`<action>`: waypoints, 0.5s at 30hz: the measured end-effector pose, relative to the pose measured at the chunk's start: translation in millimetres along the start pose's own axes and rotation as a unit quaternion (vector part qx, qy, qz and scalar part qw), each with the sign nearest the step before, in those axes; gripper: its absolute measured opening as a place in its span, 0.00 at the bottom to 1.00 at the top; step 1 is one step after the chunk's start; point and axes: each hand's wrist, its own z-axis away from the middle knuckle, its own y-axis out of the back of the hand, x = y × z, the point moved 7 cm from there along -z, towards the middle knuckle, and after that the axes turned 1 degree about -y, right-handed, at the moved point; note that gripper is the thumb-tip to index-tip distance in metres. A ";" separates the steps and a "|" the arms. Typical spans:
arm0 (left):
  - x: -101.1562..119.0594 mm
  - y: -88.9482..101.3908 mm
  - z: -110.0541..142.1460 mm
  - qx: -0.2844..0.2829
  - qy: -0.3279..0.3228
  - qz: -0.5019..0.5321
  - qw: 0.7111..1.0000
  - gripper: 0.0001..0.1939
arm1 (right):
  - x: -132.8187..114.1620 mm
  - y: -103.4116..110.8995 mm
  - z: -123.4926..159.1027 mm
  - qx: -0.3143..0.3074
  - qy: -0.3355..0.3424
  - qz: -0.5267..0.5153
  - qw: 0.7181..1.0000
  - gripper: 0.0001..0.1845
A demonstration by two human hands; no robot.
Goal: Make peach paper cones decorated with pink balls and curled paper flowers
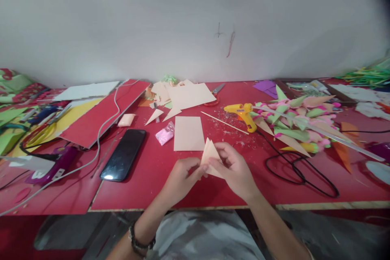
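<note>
Between my hands, just above the near part of the red table, is a peach paper cone [210, 155] with its point upward. My left hand [186, 174] pinches its lower left edge with thumb and fingers. Wrapped around its right side, my right hand [233, 166] has the thumb on the front and the fingers behind. Right behind the cone lies a flat peach paper sheet [189, 133]. A thin wooden stick [224, 122] and a yellow glue gun [242, 115] rest farther off to the right. The cone's inside is hidden from me.
A black phone [123, 155] lies left of my hands, near a small pink packet [165, 133]. Peach paper scraps [160, 91] and scissors [217, 91] are at the back. Green and pink paper cones [298, 118] pile up right, above a black cord [300, 172]. A purple power strip [56, 166] sits left.
</note>
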 end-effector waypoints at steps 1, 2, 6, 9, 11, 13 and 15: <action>-0.1 -0.8 -0.1 -0.003 0.006 0.015 1.000 0.16 | -0.4 0.4 0.1 0.003 0.004 0.003 1.000 0.13; -0.5 -1.2 0.1 -0.005 0.014 0.028 0.999 0.17 | -0.8 0.5 0.3 0.002 0.008 0.008 1.000 0.15; -3.3 -1.0 2.4 -0.009 0.048 0.051 0.998 0.18 | -2.7 1.3 1.1 -0.009 0.021 0.044 0.999 0.17; -5.0 -2.2 3.4 -0.020 0.062 0.068 0.996 0.18 | -3.6 1.1 1.4 -0.015 0.029 0.063 0.997 0.16; -4.5 -2.9 3.0 -0.022 0.059 0.074 0.995 0.19 | -2.7 0.3 1.8 -0.016 0.025 0.069 0.997 0.15; -2.1 -1.6 2.0 -0.007 0.043 0.061 0.997 0.18 | -0.7 -2.1 2.9 -0.022 0.014 0.060 0.998 0.14; 0.4 0.5 0.9 0.014 0.027 0.040 0.999 0.19 | 1.3 -6.8 4.7 -0.048 -0.002 0.040 0.998 0.14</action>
